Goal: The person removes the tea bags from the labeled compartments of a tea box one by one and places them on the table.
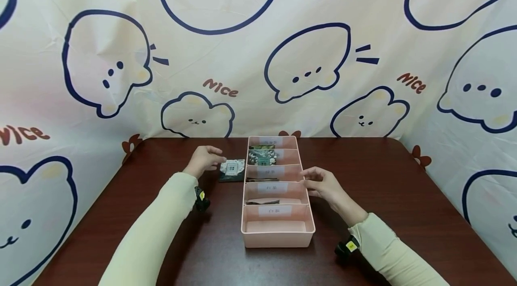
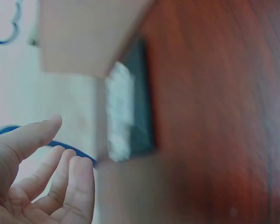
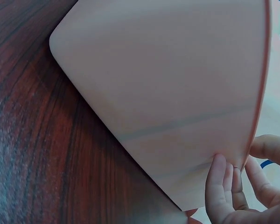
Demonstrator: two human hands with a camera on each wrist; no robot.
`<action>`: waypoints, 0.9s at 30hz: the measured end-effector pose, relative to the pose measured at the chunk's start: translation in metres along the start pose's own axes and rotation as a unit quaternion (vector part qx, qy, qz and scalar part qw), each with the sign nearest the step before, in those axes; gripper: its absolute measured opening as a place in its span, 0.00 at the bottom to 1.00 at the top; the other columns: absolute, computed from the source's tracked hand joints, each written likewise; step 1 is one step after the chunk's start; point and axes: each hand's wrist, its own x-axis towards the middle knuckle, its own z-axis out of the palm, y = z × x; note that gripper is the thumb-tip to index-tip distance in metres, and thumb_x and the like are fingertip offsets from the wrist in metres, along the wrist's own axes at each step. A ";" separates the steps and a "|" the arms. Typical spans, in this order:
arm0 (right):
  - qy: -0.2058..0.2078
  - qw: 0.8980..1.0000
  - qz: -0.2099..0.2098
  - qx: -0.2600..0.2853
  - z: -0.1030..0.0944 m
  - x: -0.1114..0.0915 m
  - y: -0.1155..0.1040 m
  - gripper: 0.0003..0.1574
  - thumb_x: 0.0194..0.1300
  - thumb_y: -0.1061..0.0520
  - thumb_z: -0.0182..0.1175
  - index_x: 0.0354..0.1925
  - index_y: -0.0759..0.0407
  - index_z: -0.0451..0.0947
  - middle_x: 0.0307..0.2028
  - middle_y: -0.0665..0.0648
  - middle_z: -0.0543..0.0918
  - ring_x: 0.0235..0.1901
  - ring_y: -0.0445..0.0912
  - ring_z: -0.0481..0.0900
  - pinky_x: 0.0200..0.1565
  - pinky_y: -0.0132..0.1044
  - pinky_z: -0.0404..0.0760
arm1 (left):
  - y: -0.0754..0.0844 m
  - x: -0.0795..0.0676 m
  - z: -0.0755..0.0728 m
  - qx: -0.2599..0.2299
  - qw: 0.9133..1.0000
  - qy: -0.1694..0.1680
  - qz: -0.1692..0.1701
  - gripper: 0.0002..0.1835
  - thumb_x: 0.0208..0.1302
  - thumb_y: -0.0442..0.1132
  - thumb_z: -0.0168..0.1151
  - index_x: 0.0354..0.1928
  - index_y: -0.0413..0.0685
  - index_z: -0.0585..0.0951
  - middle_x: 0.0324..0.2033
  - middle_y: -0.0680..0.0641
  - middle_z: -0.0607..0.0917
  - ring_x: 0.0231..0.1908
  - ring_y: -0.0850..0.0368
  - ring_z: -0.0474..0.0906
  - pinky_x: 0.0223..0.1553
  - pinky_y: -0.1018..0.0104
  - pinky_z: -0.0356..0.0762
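A pale pink divided box (image 1: pixel 278 239) with white labels stands on the table, its compartments in a row running away from me. My right hand (image 1: pixel 325 187) grips its right rim, with fingertips against the outer wall in the right wrist view. Left of the box lies a dark green and white tea packet (image 1: pixel 232 170), blurred in the left wrist view. Beside it is my left hand (image 1: pixel 205 160), fingers loosely bent and holding nothing, fingertips close to the packet's upper left corner. A green patterned packet (image 1: pixel 262 157) stands in the second compartment from the back.
Another green packet (image 1: pixel 261 147) shows in the back compartment. Thin packet edges show in the third and fourth compartments. The dark brown table (image 1: pixel 363 173) ends at a cartoon-printed cloth (image 1: pixel 250 66) behind.
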 end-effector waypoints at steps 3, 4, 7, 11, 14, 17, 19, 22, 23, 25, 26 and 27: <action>0.001 1.000 0.003 0.001 0.000 0.000 0.000 0.23 0.62 0.65 0.61 0.55 0.71 0.73 0.39 0.53 0.77 0.36 0.39 0.79 0.42 0.38 0.84 | 0.013 -0.010 -0.002 -0.024 0.999 -0.018 0.020 0.24 0.62 0.38 0.66 0.60 0.39 0.75 0.57 0.37 0.77 0.55 0.39 0.76 0.54 0.52 0.78; 0.000 1.000 0.004 0.001 0.000 0.000 -0.001 0.23 0.62 0.64 0.61 0.55 0.71 0.73 0.39 0.53 0.77 0.37 0.39 0.79 0.42 0.39 0.84 | 0.017 -0.014 -0.003 -0.029 0.999 -0.023 0.028 0.24 0.62 0.39 0.66 0.59 0.40 0.76 0.56 0.37 0.78 0.55 0.40 0.76 0.55 0.51 0.78; 0.001 1.000 0.008 0.003 0.000 0.000 -0.001 0.23 0.63 0.64 0.62 0.55 0.70 0.73 0.39 0.54 0.78 0.37 0.39 0.80 0.42 0.39 0.84 | 0.030 -0.030 -0.005 -0.036 0.997 -0.038 0.055 0.23 0.63 0.40 0.66 0.58 0.42 0.77 0.54 0.37 0.79 0.54 0.41 0.77 0.54 0.51 0.78; 0.000 1.000 0.014 0.006 0.000 0.000 -0.002 0.23 0.63 0.63 0.62 0.56 0.70 0.73 0.39 0.54 0.78 0.37 0.39 0.80 0.43 0.40 0.84 | 0.039 -0.056 -0.005 -0.030 0.993 -0.058 0.097 0.20 0.65 0.42 0.64 0.57 0.44 0.78 0.53 0.39 0.79 0.49 0.47 0.79 0.48 0.58 0.82; 0.000 1.000 0.014 0.008 0.000 -0.001 -0.003 0.23 0.63 0.64 0.62 0.56 0.70 0.73 0.39 0.54 0.78 0.37 0.39 0.80 0.42 0.39 0.84 | 0.040 -0.074 -0.001 -0.032 0.989 -0.079 0.122 0.18 0.67 0.42 0.62 0.56 0.43 0.79 0.55 0.39 0.79 0.47 0.51 0.78 0.45 0.59 0.83; 0.001 1.000 0.015 0.010 0.000 -0.001 -0.002 0.23 0.63 0.64 0.62 0.56 0.71 0.73 0.38 0.54 0.78 0.37 0.40 0.80 0.42 0.38 0.84 | 0.038 -0.088 0.005 -0.037 0.985 -0.103 0.134 0.17 0.68 0.39 0.60 0.55 0.42 0.79 0.55 0.38 0.78 0.46 0.51 0.78 0.47 0.55 0.83; 0.004 1.000 0.018 0.009 0.000 0.000 -0.002 0.23 0.63 0.64 0.62 0.55 0.71 0.73 0.38 0.54 0.77 0.37 0.40 0.80 0.41 0.37 0.85 | 0.036 -0.095 0.009 -0.040 0.983 -0.119 0.138 0.16 0.68 0.38 0.60 0.55 0.40 0.79 0.55 0.37 0.77 0.47 0.49 0.78 0.47 0.52 0.82; 0.006 1.000 0.021 0.009 -0.001 0.000 -0.002 0.23 0.62 0.64 0.63 0.55 0.70 0.74 0.38 0.54 0.78 0.37 0.40 0.80 0.40 0.37 0.85 | 0.031 -0.104 0.016 -0.045 0.979 -0.139 0.139 0.16 0.67 0.37 0.60 0.55 0.38 0.79 0.53 0.36 0.78 0.48 0.47 0.79 0.47 0.53 0.83; 0.006 1.000 0.021 0.008 -0.001 0.000 -0.002 0.23 0.62 0.63 0.63 0.55 0.69 0.74 0.38 0.54 0.78 0.37 0.40 0.80 0.40 0.37 0.85 | 0.030 -0.107 0.017 -0.046 0.979 -0.144 0.139 0.16 0.67 0.37 0.60 0.54 0.38 0.79 0.52 0.36 0.79 0.48 0.46 0.79 0.46 0.53 0.83; 0.006 1.000 0.018 0.005 0.000 0.000 -0.002 0.23 0.62 0.63 0.63 0.55 0.69 0.74 0.38 0.54 0.78 0.37 0.40 0.80 0.40 0.37 0.85 | 0.026 -0.110 0.021 -0.047 0.976 -0.155 0.143 0.16 0.66 0.36 0.61 0.54 0.36 0.79 0.48 0.38 0.80 0.47 0.47 0.79 0.45 0.53 0.83; 0.006 1.000 0.018 0.005 0.000 0.000 -0.002 0.23 0.62 0.63 0.63 0.54 0.69 0.74 0.38 0.54 0.78 0.37 0.40 0.80 0.40 0.37 0.85 | 0.024 -0.112 0.023 -0.044 0.976 -0.159 0.144 0.16 0.66 0.37 0.61 0.53 0.36 0.79 0.45 0.39 0.81 0.46 0.49 0.80 0.45 0.53 0.83; 0.006 1.000 0.017 0.004 0.000 0.000 -0.002 0.23 0.62 0.63 0.63 0.55 0.69 0.74 0.39 0.54 0.78 0.37 0.40 0.80 0.41 0.37 0.84 | 0.022 -0.114 0.025 -0.041 0.975 -0.164 0.147 0.16 0.66 0.36 0.62 0.52 0.36 0.79 0.42 0.41 0.81 0.44 0.50 0.80 0.44 0.54 0.83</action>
